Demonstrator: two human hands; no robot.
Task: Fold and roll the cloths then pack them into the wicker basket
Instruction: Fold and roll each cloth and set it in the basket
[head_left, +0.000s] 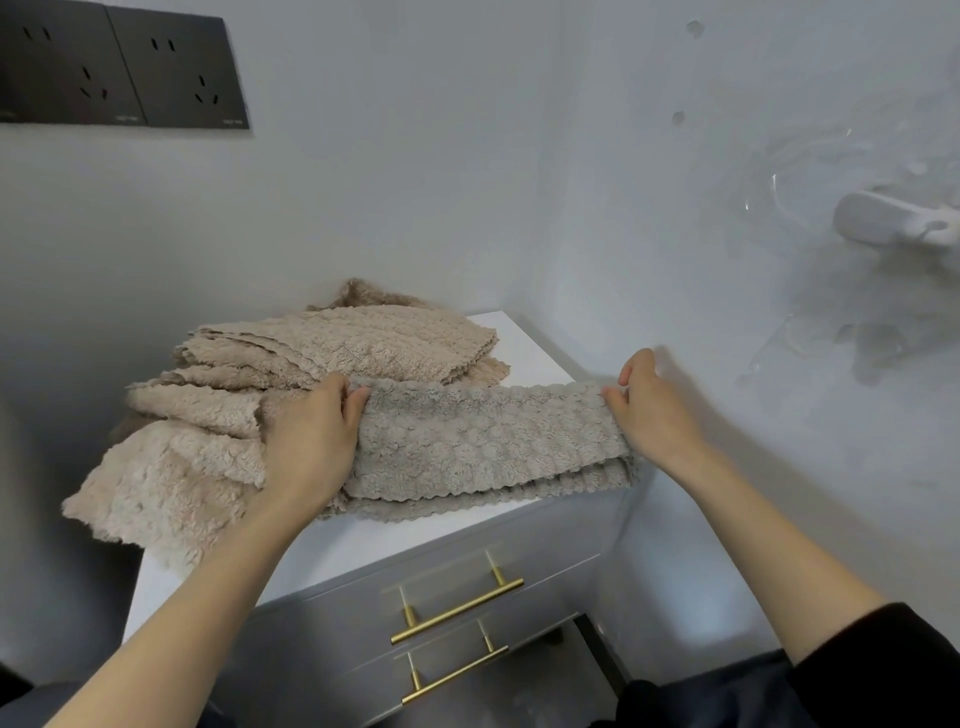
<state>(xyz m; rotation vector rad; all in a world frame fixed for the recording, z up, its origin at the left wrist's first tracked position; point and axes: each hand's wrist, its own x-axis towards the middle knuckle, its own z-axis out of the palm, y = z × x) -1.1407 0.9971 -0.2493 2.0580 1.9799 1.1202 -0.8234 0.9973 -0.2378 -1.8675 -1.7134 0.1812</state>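
Head view looks down on a grey drawer cabinet with a white top (524, 338) set in a corner of pale walls, and everything here is placed against that cabinet. High above its left side, two dark square wall sockets (124, 67) sit on the wall. On the left half of the cabinet top lies a loose pile of beige fleecy cloths with scalloped edges (337, 343), several layers deep and not neatly folded, one of them drooping over the cabinet's left front edge. Just right of that pile, the left hand (311, 436) grips the left end of a greyer fleecy cloth folded into a long band (483, 441), its fingers curled over that end. The band lies across the front of the cabinet top, its stacked scalloped edges showing along the near side, above the two brass bar handles (457, 610) on the cabinet's drawer fronts. The right hand (649, 410) pinches the band's right end between thumb and fingertips, at the cabinet's right edge. Farther right, above the cabinet, a white wall fixture (893, 218) shows, too blurred to identify. No wicker basket is in view. The task looks early: one cloth is folded into a strip and seems ready for rolling, while the whole pile waits, and nothing rolled or packed can be seen.
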